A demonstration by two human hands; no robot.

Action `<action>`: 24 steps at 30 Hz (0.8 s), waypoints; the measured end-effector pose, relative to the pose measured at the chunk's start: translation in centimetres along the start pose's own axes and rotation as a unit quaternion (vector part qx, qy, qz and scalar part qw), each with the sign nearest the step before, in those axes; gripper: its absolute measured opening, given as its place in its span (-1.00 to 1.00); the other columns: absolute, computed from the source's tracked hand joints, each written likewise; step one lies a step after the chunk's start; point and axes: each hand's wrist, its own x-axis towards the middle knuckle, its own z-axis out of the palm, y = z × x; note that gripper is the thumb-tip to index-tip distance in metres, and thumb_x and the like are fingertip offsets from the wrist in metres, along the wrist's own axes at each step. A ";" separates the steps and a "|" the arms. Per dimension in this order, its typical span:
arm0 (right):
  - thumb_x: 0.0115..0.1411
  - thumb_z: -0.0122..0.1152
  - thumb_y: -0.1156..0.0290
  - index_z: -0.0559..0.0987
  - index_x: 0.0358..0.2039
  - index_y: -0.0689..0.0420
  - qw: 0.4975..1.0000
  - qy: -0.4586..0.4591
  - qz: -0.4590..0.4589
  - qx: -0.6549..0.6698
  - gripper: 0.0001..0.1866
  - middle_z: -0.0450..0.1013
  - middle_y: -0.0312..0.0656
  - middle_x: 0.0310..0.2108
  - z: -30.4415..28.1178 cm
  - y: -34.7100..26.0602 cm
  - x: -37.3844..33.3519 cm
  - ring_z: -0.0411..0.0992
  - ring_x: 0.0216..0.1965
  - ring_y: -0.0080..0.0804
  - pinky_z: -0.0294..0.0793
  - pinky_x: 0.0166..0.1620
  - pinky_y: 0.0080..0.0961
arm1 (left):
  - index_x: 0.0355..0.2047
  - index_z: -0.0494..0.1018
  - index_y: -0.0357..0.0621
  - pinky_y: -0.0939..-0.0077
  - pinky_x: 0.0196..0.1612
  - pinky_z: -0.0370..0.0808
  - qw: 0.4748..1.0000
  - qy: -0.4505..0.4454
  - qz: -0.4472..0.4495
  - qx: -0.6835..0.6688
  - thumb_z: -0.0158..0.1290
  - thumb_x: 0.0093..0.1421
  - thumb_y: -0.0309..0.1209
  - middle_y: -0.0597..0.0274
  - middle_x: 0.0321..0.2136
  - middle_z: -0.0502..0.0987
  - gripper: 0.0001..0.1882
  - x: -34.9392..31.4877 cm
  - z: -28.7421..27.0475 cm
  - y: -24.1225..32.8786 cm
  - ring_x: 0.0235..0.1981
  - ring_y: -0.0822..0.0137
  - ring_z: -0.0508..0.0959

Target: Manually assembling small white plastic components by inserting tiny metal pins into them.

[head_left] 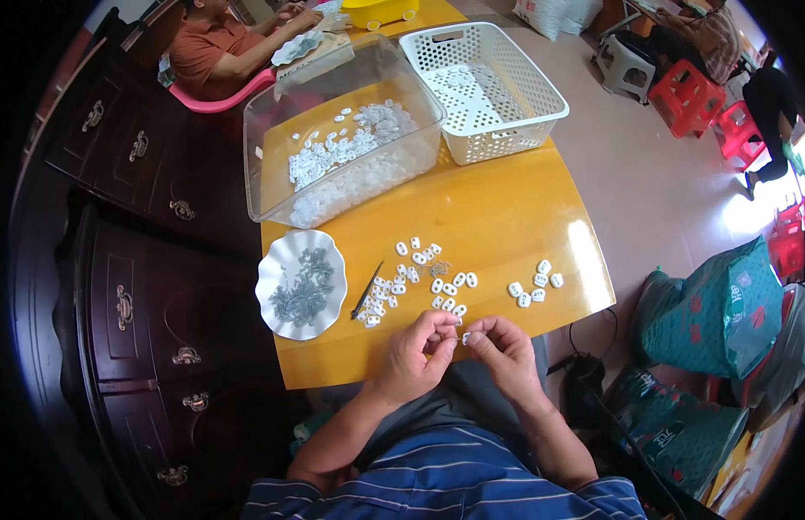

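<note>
Close together at the table's front edge, both my hands are closed in a pinch. My right hand (506,357) holds a small white plastic piece (466,339) between thumb and fingertips. The thumb and forefinger of my left hand (418,357) meet beside that piece, on something too small to make out. Just beyond my fingers lie loose white two-holed plastic pieces (450,289) and a little pile of thin grey metal parts (439,269). A scalloped white dish (268,299) to the left holds many small grey metal parts (305,290).
A dark slim pointed tool (368,289) lies beside the white pieces. Behind stand a clear plastic bin (255,186) of white pieces and a white perforated basket (506,134). Dark drawers (125,303) flank the left; teal bags (710,303) stand right. Another person (216,52) sits across.
</note>
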 end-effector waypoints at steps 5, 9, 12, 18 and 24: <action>0.37 0.29 0.47 0.60 -0.17 0.22 1.000 0.002 0.000 -0.008 -0.90 0.52 -0.41 -0.34 0.0 0.0 0.0 0.42 -0.34 -0.71 0.43 -0.22 -0.70 | 0.00 0.44 -0.23 0.58 -0.36 0.54 1.000 -0.004 -0.003 -0.003 0.15 0.26 -0.62 0.25 -0.39 0.62 -0.70 0.0 0.1 -0.2 -0.44 0.50 0.58; 0.37 0.29 0.48 0.60 -0.18 0.22 1.000 0.002 -0.009 -0.017 -0.91 0.53 -0.41 -0.35 0.0 0.1 0.1 0.43 -0.33 -0.72 0.44 -0.22 -0.71 | 0.00 0.44 -0.22 0.59 -0.37 0.54 1.000 -0.001 0.005 0.012 0.16 0.26 -0.62 0.26 -0.39 0.62 -0.70 -0.1 0.2 -0.2 -0.45 0.51 0.58; 0.37 0.28 0.49 0.60 -0.19 0.22 1.000 0.002 -0.009 -0.020 -0.92 0.52 -0.41 -0.36 0.1 -0.1 0.1 0.42 -0.34 -0.73 0.43 -0.22 -0.72 | -0.01 0.45 -0.22 0.59 -0.36 0.54 1.000 0.004 0.006 0.012 0.16 0.26 -0.62 0.26 -0.39 0.63 -0.70 -0.2 0.2 -0.2 -0.44 0.51 0.59; 0.37 0.28 0.49 0.60 -0.19 0.22 1.000 0.005 -0.009 -0.029 -0.92 0.52 -0.42 -0.36 0.1 0.2 0.0 0.42 -0.35 -0.73 0.43 -0.23 -0.73 | -0.02 0.46 -0.22 0.58 -0.36 0.55 1.000 0.005 0.003 0.017 0.17 0.25 -0.62 0.25 -0.40 0.63 -0.70 -0.3 0.1 -0.1 -0.44 0.50 0.59; 0.36 0.29 0.52 0.60 -0.19 0.22 0.999 0.002 -0.015 -0.051 -0.93 0.53 -0.42 -0.34 -0.2 0.8 0.2 0.45 -0.31 -0.74 0.45 -0.21 -0.73 | -0.03 0.46 -0.22 0.58 -0.37 0.55 1.000 0.001 0.005 0.027 0.17 0.24 -0.63 0.25 -0.42 0.63 -0.71 -0.1 0.1 -0.3 -0.46 0.50 0.60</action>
